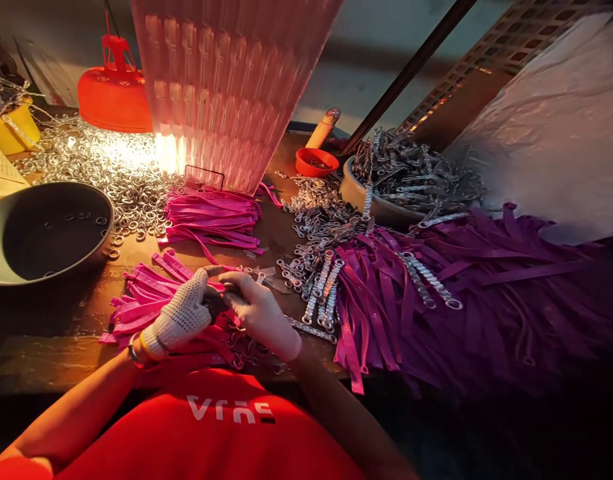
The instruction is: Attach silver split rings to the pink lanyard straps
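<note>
My left hand (184, 313), in a white dotted glove with dark fingertips, is closed above a pile of pink straps (146, 293). My right hand (261, 313), in a thin pale glove, meets it with bent fingers pinched together. The fingers cover whatever is between them, though a bit of pink shows there. Just beyond the right fingers lies the end of a metal link chain (260, 277). Under the hands, several metal rings (237, 361) lie among more straps near the table edge.
A bright red lamp (114, 100) hangs over a heap of metal rings (136, 200). At left stands a dark bowl (104, 233). A ribbed clear panel (226, 87) rises behind stacked straps (214, 217). To the right are a chain-filled basin (354, 187), a small red dish (316, 162) and purple straps (466, 293).
</note>
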A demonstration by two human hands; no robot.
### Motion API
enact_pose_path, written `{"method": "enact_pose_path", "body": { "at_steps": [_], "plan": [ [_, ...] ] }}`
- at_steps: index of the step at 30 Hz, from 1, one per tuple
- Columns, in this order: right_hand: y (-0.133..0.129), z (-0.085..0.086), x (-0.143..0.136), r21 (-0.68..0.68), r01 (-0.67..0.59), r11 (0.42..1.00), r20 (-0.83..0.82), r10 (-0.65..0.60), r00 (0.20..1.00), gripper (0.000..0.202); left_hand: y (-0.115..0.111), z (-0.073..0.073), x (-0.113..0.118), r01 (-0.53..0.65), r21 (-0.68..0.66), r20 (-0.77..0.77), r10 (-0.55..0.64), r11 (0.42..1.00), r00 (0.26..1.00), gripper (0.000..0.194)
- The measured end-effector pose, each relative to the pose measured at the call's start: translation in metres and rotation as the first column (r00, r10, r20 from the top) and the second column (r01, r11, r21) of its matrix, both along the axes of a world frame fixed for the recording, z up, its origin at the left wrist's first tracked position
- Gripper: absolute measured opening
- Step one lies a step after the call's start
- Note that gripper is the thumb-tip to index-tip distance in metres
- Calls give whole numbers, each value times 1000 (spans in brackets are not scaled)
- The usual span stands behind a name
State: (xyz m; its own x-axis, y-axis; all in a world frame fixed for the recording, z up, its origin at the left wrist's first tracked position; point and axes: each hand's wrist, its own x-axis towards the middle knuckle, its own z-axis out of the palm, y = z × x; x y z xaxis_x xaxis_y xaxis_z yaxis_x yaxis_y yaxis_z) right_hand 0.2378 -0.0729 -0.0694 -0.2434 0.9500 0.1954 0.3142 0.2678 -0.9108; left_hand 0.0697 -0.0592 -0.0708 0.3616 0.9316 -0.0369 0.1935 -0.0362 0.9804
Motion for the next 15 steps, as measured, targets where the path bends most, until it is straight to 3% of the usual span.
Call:
{"method": "enact_pose_path", "body": {
  "at_steps": [4, 7, 10, 13, 15],
  "plan": [
    [-5, -7, -6, -27, 146, 989, -6, -146, 989, 26, -8, 1, -2, -36, -245, 93, 60, 969, 994, 31],
    [-8, -9, -7, 110, 166, 980, 185, -184, 965, 33, -10, 2, -4, -41, -228, 52, 55, 973, 997, 32],
    [-3, -3, -6, 282, 9, 959, 457, -143, 878, 37, -6, 2, -6, 0, -201, 17, 3, 979, 1000, 28],
    [5, 6, -4, 288, -142, 947, 694, -105, 712, 25, -1, -3, -5, 42, -364, 126, 5, 930, 992, 29],
    [8, 12, -3, 252, -154, 955, 783, -108, 613, 23, 0, -11, -4, 63, -451, 214, 39, 890, 976, 31]
  ]
}}
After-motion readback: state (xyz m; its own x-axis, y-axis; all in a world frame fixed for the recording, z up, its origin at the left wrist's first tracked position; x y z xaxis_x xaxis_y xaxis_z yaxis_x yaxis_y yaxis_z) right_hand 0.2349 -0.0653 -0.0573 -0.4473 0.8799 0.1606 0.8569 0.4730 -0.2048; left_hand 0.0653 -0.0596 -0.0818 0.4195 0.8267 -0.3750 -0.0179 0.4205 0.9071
